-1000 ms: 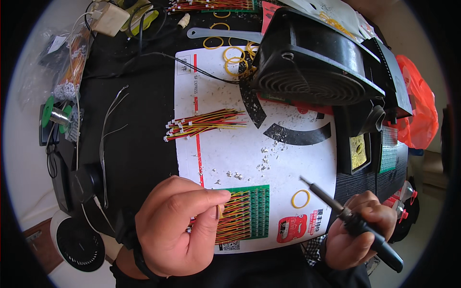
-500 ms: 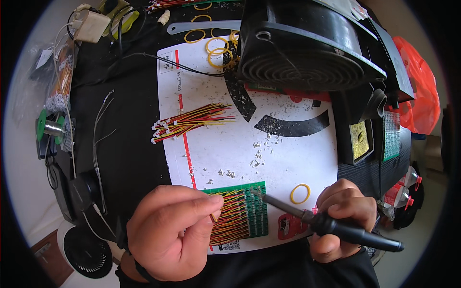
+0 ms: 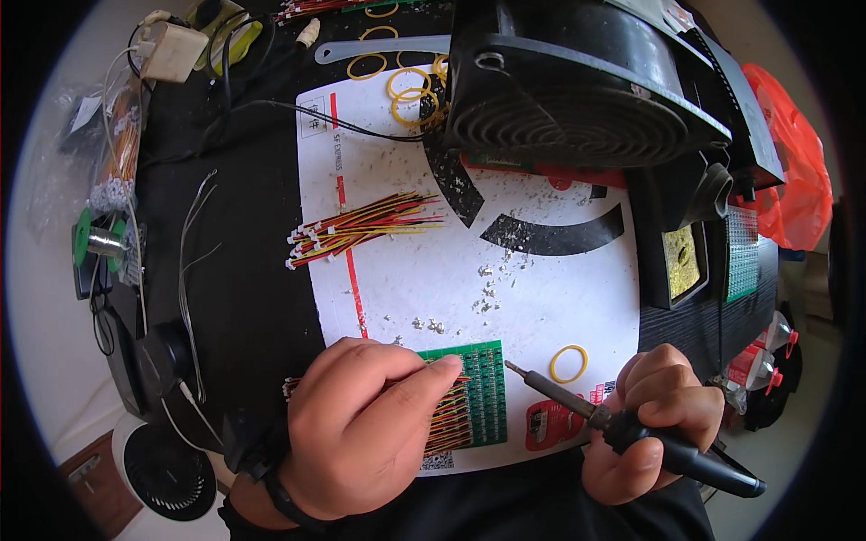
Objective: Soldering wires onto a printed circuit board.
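Observation:
My left hand [image 3: 365, 428] is over a green circuit board [image 3: 487, 406], with thumb and forefinger pinched on a thin coloured wire. Its fingertips hide most of that wire. Rows of red, yellow and black wires [image 3: 448, 424] lie across the board, partly covered by the hand. In my right hand [image 3: 672, 410] is a black-handled soldering iron [image 3: 622, 428], its fingers wrapped around the grip. The iron's metal tip points up and left, just beside the board's right edge and apart from it.
Ahead lies a bundle of wires with white connectors [image 3: 361, 227] on a white sheet [image 3: 406, 288] strewn with solder bits. A black fan [image 3: 577, 99] stands beyond. Yellow sponge [image 3: 683, 261] sits right, solder spool [image 3: 101, 242] left. A rubber band [image 3: 569, 364] lies near the iron.
My left hand has moved right, bringing its pinched fingertips over the wire ends on the board. The soldering iron has shifted slightly right, its tip now off the board.

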